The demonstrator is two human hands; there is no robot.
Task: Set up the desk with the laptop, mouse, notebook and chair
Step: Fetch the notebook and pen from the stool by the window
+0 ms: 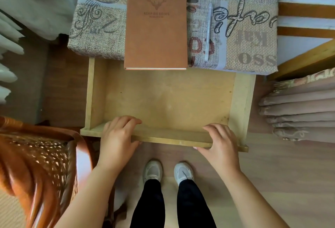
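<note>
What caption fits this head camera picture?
Both hands grip the open drawer's front; notebook on desk.

Head view, steeply down, seemingly close.

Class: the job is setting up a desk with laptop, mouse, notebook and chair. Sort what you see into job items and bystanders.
Job items: notebook; chair; desk; drawer, gripped by both hands.
Bystanders: pen; curtain folds.

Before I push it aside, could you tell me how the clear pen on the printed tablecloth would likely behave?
The slim clear plastic pen looks round, so it would probably roll sideways. It likely feels light. The coarse woven tablecloth may slow it.
</note>
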